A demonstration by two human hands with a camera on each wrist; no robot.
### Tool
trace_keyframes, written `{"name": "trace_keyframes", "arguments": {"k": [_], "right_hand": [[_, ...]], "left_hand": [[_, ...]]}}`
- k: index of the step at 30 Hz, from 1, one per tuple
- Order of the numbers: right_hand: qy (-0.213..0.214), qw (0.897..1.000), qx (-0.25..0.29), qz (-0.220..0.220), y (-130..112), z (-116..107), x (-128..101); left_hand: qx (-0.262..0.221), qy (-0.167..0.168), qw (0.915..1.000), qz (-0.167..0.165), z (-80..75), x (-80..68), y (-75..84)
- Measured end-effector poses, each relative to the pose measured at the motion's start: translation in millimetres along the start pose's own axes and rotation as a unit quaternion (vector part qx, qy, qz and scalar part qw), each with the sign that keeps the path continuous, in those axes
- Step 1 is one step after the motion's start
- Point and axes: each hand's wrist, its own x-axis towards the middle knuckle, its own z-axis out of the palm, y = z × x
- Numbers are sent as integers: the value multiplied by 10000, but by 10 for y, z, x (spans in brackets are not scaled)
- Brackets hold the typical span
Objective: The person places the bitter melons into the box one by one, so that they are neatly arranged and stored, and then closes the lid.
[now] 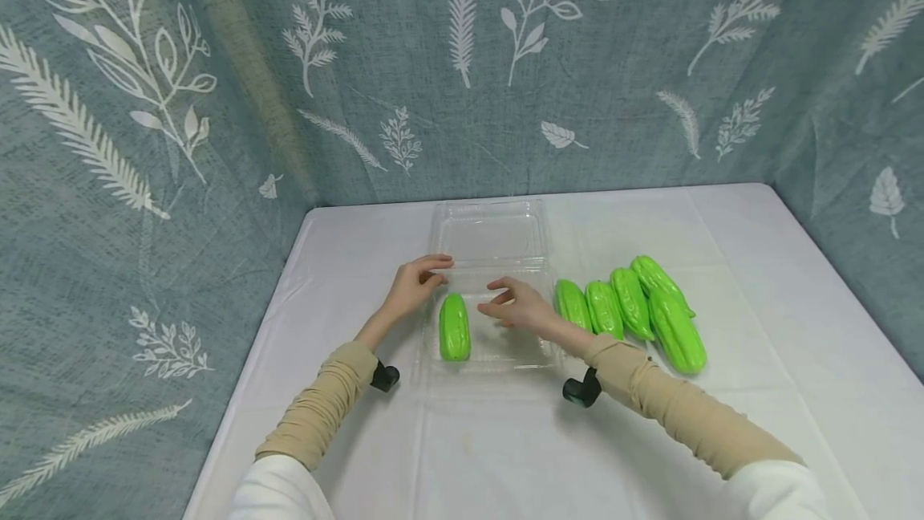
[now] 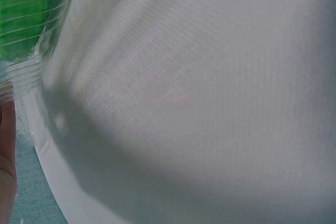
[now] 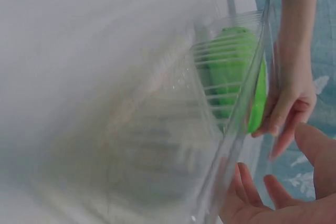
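We see a white surface (image 1: 505,440) walled by leaf-print curtains (image 1: 144,103). One clear tray (image 1: 491,239) holds one gourd (image 1: 455,327); four gourds (image 1: 631,307) lie beside. Our left hand (image 1: 415,283) and right hand (image 1: 516,307) hover with fingers relaxed, holding nothing.

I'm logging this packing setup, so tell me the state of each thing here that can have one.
clear clamshell box: open, lid laid flat behind the tray
green gourd in the tray: lying flat at the tray's left side
four green gourds: loose on the table, right of the box
left hand: at the box's left edge
right hand: open over the tray, holding nothing
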Motion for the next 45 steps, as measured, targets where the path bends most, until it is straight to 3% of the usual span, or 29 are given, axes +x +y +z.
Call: {"name": "trace_keyframes", "arguments": {"k": [7, 16, 24, 33, 36, 45], "right_hand": [[201, 9962, -680, -507, -1, -135, -81], [-71, 9966, -197, -800, -51, -358, -241], [53, 9902, -806, -1141, -137, -512, -392], [361, 9825, -923, -1578, -129, -752, -538], [463, 9799, -941, -1695, -92, -836, -570], [715, 9823, -872, -1495, -37, -1128, -600]], "left_hand": [[83, 5, 10000, 3, 20, -3, -5], [122, 48, 9999, -8, 16, -9, 4], [82, 31, 9999, -53, 11, -15, -8], [168, 129, 9998, 0, 52, 46, -348], [191, 143, 9997, -21, 59, 54, -380], [233, 192, 9995, 11, 58, 43, -379]]}}
